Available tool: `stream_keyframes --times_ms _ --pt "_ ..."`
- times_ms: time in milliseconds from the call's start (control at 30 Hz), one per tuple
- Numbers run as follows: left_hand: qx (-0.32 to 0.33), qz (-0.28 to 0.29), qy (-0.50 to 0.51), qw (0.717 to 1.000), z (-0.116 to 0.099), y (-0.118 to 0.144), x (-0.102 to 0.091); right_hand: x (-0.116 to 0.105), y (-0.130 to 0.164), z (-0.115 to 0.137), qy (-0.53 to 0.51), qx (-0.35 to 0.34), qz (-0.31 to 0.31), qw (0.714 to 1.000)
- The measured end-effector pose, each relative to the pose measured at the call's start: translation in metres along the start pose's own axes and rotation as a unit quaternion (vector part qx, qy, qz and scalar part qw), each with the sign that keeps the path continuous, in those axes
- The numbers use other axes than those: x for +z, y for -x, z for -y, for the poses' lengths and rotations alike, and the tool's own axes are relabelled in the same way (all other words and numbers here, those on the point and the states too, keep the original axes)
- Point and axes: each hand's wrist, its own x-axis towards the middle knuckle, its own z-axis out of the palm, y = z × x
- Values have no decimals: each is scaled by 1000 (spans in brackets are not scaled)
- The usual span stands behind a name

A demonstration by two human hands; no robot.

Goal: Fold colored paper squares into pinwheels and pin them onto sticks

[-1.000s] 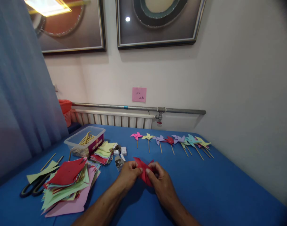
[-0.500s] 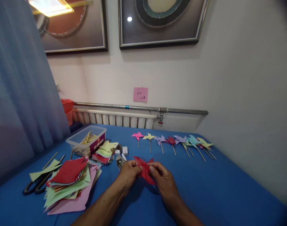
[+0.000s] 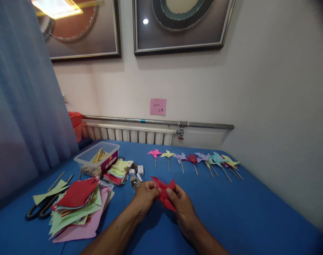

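Left hand [image 3: 145, 196] and right hand [image 3: 181, 202] pinch the folded red paper pinwheel head [image 3: 163, 193] together just above the blue tabletop [image 3: 230, 212] | finished paper pinwheels on sticks [image 3: 194, 160] at 1 o'clock | best pinching the centre firmly so folded tips stay stacked.

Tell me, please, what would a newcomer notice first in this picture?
First, the two hands at the centre: the left hand and right hand together pinch a red paper pinwheel above the blue table. Behind them, a row of finished pinwheels lies near the wall. At the left sits a paper pile, with scissors beside it.
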Motion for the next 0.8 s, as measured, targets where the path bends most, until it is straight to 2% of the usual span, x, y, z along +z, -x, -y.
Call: stream_keyframes --times_ms 133,400,633,800 --pt "9 7 11 1000 -2 1 4 -4 -6 -5 40 10 -16 999" --pt "-5 10 4 1000 1 0 2 -14 -12 -13 81 18 1 997" --pt "-10 10 -14 1000 -12 6 9 -11 -11 -5 102 7 20 995" --pt "-5 -2 -32 999 -13 6 9 -14 -13 -10 131 -6 -13 991"
